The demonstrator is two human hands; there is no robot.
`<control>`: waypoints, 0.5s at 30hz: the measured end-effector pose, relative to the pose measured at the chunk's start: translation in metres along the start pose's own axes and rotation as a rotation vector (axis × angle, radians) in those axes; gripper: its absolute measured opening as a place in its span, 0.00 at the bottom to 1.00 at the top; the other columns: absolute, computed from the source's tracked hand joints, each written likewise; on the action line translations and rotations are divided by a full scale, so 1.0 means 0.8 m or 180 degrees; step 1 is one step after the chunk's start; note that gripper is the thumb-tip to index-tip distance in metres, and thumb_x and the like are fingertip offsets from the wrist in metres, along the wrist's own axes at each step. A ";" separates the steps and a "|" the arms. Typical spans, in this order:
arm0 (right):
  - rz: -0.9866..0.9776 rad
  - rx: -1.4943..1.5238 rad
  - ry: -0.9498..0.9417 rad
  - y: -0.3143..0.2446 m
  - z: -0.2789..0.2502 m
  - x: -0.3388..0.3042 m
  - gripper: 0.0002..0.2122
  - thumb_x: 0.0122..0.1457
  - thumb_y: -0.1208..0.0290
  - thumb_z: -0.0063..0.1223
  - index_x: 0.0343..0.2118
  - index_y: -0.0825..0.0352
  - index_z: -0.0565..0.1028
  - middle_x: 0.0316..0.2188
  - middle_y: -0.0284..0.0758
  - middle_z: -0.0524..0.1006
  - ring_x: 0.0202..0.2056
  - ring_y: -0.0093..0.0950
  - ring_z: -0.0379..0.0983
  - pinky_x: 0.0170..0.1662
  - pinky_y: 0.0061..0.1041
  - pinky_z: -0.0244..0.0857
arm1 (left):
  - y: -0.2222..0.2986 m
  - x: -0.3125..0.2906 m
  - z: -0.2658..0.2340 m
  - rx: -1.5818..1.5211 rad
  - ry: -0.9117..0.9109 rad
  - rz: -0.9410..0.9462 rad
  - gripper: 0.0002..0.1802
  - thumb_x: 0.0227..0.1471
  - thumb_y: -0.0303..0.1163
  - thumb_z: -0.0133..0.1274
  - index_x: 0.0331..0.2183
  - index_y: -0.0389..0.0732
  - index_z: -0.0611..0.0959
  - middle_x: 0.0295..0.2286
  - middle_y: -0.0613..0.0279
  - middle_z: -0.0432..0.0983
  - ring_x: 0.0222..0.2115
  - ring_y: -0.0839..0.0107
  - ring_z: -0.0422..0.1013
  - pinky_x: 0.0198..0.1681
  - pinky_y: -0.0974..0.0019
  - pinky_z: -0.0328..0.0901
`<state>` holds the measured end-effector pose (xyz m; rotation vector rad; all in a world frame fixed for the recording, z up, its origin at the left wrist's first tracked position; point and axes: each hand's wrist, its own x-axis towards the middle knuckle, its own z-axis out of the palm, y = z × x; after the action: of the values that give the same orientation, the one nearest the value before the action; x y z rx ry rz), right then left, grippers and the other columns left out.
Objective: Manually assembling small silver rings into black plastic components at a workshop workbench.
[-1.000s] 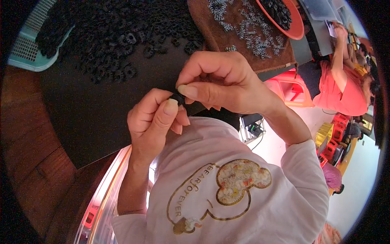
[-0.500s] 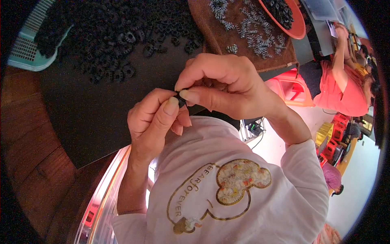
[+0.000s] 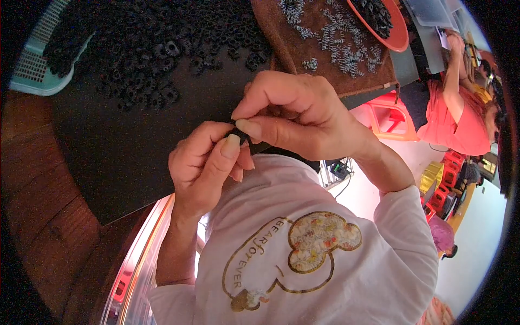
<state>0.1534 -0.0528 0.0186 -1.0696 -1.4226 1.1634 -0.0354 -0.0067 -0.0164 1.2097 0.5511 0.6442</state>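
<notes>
Between the fingertips of both hands is a small black plastic part (image 3: 241,135), mostly covered by the fingers. My left hand (image 3: 203,162) grips it from below with thumb and forefinger. From above, my right hand (image 3: 295,116) pinches at its upper end; whether a smaller piece sits in that pinch is hidden. Beyond the hands, a large heap of small black ring-shaped plastic parts (image 3: 168,49) lies on the dark table mat (image 3: 108,151). To its right, many small metal springs (image 3: 344,40) are scattered on a brown towel (image 3: 303,57).
An orange-red bowl (image 3: 401,38) of black pieces stands at the far right of the towel. A pale green plastic basket (image 3: 51,86) is at the far left beside the heap. A red stool (image 3: 392,116) stands to the right, near a person in a red shirt (image 3: 457,122).
Both hands stay almost in place, with slight shifts of the fingertips. The black part has turned a little between them.
</notes>
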 end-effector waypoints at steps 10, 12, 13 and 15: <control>-0.0087 -0.0300 0.0172 0.008 -0.002 -0.005 0.02 0.57 0.81 0.50 0.33 0.72 0.73 0.26 0.30 0.72 0.27 0.15 0.69 0.29 0.14 0.62 | -0.001 0.002 -0.003 -0.0114 -0.0073 0.0046 0.11 0.56 0.33 0.50 0.31 0.33 0.78 0.19 0.64 0.74 0.16 0.84 0.65 0.19 0.79 0.59; 0.0012 -0.0220 0.0191 0.006 -0.002 -0.007 0.02 0.57 0.81 0.50 0.34 0.72 0.73 0.26 0.30 0.72 0.28 0.15 0.69 0.29 0.13 0.62 | 0.002 0.001 0.000 -0.0083 -0.0013 -0.0024 0.11 0.57 0.33 0.50 0.31 0.33 0.78 0.19 0.64 0.74 0.16 0.84 0.65 0.19 0.79 0.59; 0.0186 -0.0095 0.0138 0.003 -0.004 -0.008 0.02 0.58 0.81 0.50 0.34 0.72 0.72 0.26 0.30 0.72 0.28 0.14 0.68 0.30 0.13 0.62 | 0.003 0.001 0.001 -0.0054 0.0047 -0.0093 0.12 0.57 0.34 0.50 0.31 0.33 0.78 0.19 0.64 0.74 0.16 0.84 0.65 0.19 0.79 0.59; 0.0358 0.0031 0.0089 0.002 -0.004 -0.009 0.02 0.58 0.81 0.49 0.34 0.72 0.72 0.27 0.30 0.72 0.29 0.14 0.68 0.30 0.13 0.62 | 0.002 0.001 0.002 -0.0021 0.0007 -0.0051 0.12 0.57 0.34 0.49 0.32 0.33 0.78 0.19 0.64 0.74 0.17 0.84 0.65 0.19 0.79 0.59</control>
<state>0.1579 -0.0593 0.0158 -1.1672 -1.3480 1.2293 -0.0341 -0.0065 -0.0143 1.1973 0.5595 0.6335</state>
